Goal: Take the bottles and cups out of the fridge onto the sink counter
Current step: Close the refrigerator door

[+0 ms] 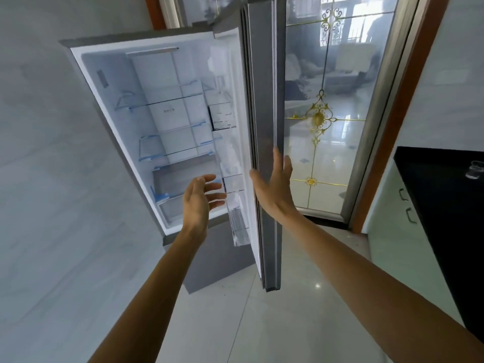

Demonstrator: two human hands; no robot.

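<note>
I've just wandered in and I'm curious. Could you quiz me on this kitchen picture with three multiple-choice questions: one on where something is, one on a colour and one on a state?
1. Where is the right hand?
A. At the edge of the fridge door
B. On a cupboard handle
C. Inside a fridge drawer

2. What colour is the counter top?
A. White
B. Red
C. Black

3. What is the left hand doing?
A. Gripping a bottle
B. Open, holding nothing
C. Pressing on a cup

Answers:
1 A: its straight fingers lie along the edge of the open door.
2 C: the top at the right is black, with a clear glass standing on it.
3 B: its fingers are spread and relaxed, with nothing in them.
</note>
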